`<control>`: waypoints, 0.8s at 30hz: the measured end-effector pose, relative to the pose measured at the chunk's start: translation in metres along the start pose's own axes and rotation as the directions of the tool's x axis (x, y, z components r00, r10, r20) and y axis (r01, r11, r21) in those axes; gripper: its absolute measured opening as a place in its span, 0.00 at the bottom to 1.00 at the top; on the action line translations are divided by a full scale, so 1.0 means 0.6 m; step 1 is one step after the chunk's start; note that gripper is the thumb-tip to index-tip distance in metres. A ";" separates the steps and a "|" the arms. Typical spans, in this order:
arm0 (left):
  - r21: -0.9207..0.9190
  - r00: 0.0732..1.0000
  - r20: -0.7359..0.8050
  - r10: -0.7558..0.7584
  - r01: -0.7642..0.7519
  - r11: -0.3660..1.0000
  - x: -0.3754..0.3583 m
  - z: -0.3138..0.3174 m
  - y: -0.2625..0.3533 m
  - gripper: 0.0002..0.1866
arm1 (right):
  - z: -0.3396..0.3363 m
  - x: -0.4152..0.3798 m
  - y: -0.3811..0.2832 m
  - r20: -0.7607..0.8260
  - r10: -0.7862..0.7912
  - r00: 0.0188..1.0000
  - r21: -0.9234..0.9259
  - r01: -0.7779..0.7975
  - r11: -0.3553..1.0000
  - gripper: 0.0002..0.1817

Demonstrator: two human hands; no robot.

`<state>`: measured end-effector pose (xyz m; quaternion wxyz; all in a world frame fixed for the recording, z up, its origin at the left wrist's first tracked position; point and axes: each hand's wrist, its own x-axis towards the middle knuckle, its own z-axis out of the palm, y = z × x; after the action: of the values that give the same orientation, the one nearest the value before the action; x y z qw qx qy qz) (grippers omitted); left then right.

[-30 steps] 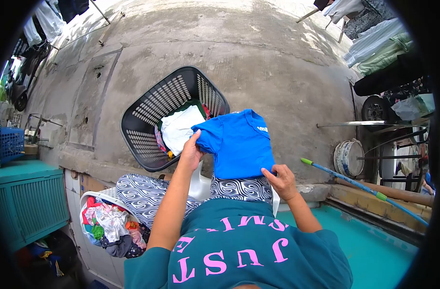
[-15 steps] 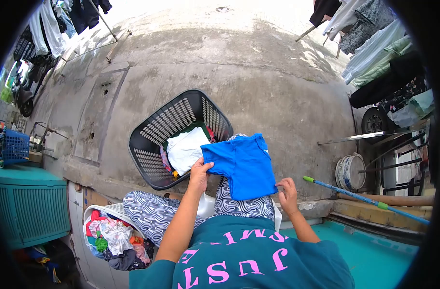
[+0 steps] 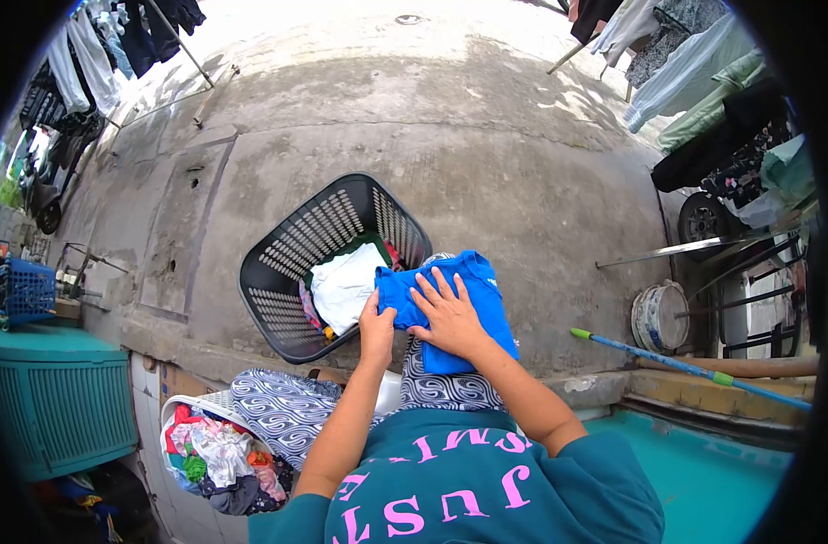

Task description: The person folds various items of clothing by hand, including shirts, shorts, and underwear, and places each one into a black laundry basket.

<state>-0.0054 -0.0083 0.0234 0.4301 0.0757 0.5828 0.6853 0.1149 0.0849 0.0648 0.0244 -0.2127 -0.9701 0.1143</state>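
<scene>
A blue T-shirt (image 3: 482, 304) lies partly folded across my knee, over patterned trousers (image 3: 441, 392). My left hand (image 3: 376, 328) pinches the sleeve edge at its left side. Flat on top of the shirt rests my right hand (image 3: 452, 317), its fingers spread. Just left of the shirt stands a dark grey laundry basket (image 3: 292, 240), tilted towards me. In it are a white folded cloth (image 3: 343, 286) and some coloured pieces, partly hidden.
A white basket (image 3: 216, 399) heaped with mixed clothes (image 3: 222, 449) is by my left leg. A teal cabinet (image 3: 56, 399) stands further left. On the right are a blue pole (image 3: 650, 356), a paint-stained bucket (image 3: 659, 317) and hanging laundry (image 3: 704, 100).
My right hand has moved from the shirt's lower right corner up and left onto its top, pressing flat. The left hand still grips the sleeve edge.
</scene>
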 end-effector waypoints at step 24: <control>0.782 0.753 0.622 0.213 -0.611 -0.123 -0.092 0.162 -0.005 0.37 | -0.086 0.080 0.195 0.532 0.106 0.840 0.334 -0.324 0.885 0.47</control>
<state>0.0892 0.0253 0.0729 0.0933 0.6270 0.7537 0.1736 0.1239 0.2191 0.0875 -0.1964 -0.2758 -0.8657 0.3687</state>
